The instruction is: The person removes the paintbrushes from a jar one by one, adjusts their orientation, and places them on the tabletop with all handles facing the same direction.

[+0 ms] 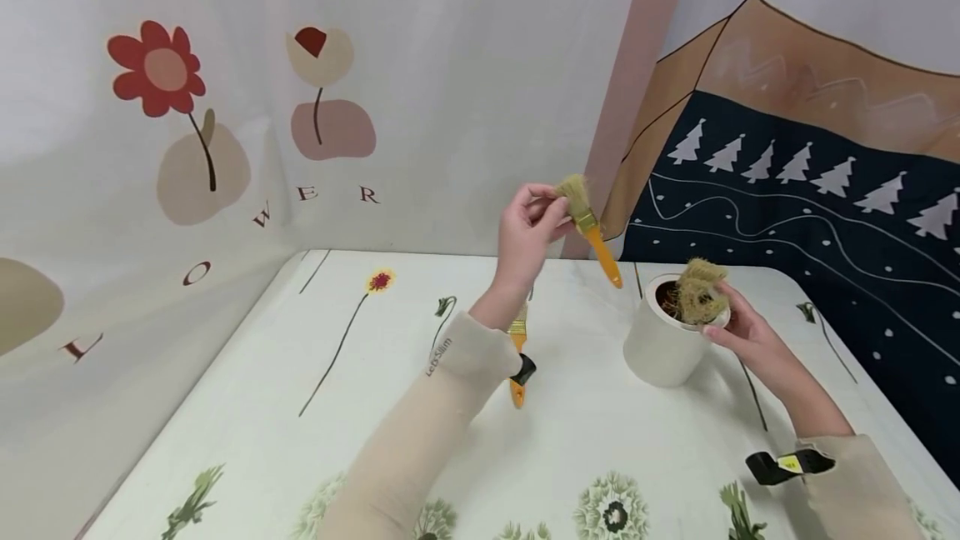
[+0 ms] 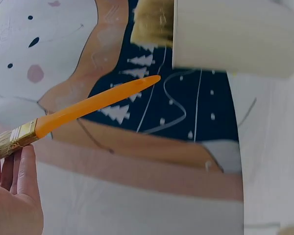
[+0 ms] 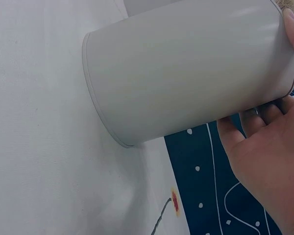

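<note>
My left hand pinches a paintbrush by its pale bristles, above the far part of the table. In the left wrist view the brush's orange handle points away from the fingers, toward a white cylindrical container. My right hand grips that container at its rim, thumb on one side and fingers on the other, as the right wrist view shows. A tuft of tan bristles sticks up out of the container's mouth; whatever lies below it is hidden.
A second orange-handled paintbrush lies on the table, partly hidden by the left wrist. The white tablecloth has printed flowers. Behind it hang a pale curtain and a dark cloth with white trees.
</note>
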A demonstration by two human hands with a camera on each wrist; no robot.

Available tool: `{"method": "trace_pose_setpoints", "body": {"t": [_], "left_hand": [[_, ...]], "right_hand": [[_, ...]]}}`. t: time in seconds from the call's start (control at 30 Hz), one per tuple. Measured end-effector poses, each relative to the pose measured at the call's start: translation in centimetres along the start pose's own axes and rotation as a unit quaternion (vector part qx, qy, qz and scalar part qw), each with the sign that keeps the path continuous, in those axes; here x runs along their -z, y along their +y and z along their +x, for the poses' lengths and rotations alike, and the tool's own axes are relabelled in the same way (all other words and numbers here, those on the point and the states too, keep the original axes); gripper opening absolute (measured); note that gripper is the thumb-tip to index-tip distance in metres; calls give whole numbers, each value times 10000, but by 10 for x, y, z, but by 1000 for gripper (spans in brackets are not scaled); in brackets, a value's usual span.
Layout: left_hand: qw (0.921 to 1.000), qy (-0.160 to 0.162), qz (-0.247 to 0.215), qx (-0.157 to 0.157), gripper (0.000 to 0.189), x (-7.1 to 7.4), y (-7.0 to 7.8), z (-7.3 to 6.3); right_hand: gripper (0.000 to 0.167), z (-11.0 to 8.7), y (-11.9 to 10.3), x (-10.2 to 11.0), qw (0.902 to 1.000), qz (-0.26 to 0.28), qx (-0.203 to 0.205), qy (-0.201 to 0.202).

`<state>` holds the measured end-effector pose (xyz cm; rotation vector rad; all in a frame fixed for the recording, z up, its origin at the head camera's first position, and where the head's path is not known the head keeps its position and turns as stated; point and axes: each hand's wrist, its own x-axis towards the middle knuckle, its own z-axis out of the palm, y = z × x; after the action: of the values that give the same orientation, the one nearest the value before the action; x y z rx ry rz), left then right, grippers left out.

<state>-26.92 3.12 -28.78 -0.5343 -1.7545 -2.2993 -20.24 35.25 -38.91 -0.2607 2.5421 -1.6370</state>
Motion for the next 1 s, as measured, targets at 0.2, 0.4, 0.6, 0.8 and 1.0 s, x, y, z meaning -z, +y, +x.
{"method": "trace_pose_setpoints", "body": {"t": [0.2,0.4,0.6,0.8,1.0], "left_hand": [[9997,202,83,117,13,34,5,0],[9972,428,428,449,9,66,5,-1],[9888,596,920,1009,13,93,-2,-6],[9761,649,1321,1600,19,115,-17,-10],[9575,507,1602,2345,23,133,-40,-15]], "right_hand": [[81,0,2,0,10000,12,18,14],[81,0,2,0,10000,31,39,10],[80,0,1,2,9999,-52,108,15],[80,2,2,1,9998,-36,167,30],[80,2,4,0,9999,26,154,51]]}}
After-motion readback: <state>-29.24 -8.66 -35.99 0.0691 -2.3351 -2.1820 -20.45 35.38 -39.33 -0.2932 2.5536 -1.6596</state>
